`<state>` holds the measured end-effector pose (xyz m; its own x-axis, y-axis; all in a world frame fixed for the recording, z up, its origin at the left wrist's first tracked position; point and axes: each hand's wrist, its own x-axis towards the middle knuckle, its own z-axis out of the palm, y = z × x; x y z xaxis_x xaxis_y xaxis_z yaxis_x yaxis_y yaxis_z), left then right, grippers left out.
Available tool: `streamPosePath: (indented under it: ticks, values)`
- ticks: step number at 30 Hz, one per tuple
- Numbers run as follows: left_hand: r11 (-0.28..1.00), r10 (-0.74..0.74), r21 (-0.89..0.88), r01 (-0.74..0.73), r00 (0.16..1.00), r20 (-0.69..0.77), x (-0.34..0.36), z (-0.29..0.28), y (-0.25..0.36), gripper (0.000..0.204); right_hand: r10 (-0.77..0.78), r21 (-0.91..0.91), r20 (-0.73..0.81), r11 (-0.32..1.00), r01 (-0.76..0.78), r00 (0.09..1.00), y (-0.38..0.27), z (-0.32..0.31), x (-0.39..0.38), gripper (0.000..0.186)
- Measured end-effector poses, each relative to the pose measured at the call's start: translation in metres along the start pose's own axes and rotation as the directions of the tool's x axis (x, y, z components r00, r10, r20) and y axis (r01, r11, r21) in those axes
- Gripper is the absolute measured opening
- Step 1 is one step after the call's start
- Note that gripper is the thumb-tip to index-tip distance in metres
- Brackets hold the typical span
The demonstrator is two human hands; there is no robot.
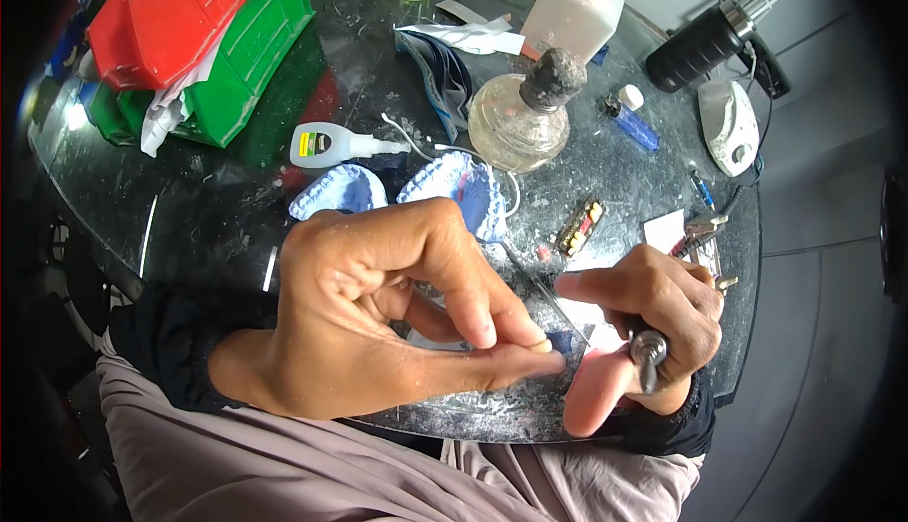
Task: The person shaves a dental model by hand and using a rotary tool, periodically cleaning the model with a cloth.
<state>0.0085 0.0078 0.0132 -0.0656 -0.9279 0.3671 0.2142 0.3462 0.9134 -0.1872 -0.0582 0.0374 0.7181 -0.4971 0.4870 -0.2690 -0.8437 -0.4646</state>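
My left hand (378,314) is closed in a pinch above the near middle of the table. A tiny yellowish thing shows between its thumb and fingertip, too small to name. Beside it on the right, my right hand (662,304) is wrapped round a metal hand tool (649,348) with a rounded end, most of it hidden in the palm. Its index finger points toward the left hand. Just beyond the left hand lie two pale blue dental casts, a smaller-looking one (339,189) and another (457,186) partly behind the knuckles. A strip of artificial teeth (581,228) lies beyond the right hand.
Past the casts are a white squeeze bottle (326,146) lying down and a glass spirit burner (520,130). A square plastic bottle (572,16), blue lighter (632,125) and white device (728,130) stand farther right. Red (180,11) and green bins (251,68) fill the far left.
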Motion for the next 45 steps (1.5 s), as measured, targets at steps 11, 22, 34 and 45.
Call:
streamPosePath:
  ticks: [11, 22, 34, 45]
  values:
    - [0.983, 0.111, 0.150, -0.107, 0.994, -0.019, 0.002, -0.008, -0.008, 0.040, 0.063, 0.145, 0.049, 0.987, -0.070, 0.997, -0.015, 0.001, 0.008, 0.017]
    - [0.635, 0.466, 0.498, -0.591, 0.807, 0.363, 0.003, -0.020, -0.005, 0.036, 0.153, 0.360, 0.289, 0.897, -0.255, 0.945, -0.011, 0.001, 0.003, 0.026]
    - [0.509, 0.255, 0.833, -0.217, 0.962, 0.094, 0.031, -0.042, -0.004, 0.037, 0.269, 0.183, 0.326, 0.923, -0.340, 0.906, -0.011, -0.002, 0.004, 0.030]
    - [0.365, -0.040, 0.931, -0.019, 0.999, 0.036, 0.023, -0.040, -0.015, 0.027, 0.155, 0.140, 0.193, 0.973, -0.184, 0.969, -0.002, 0.004, 0.000, 0.036]
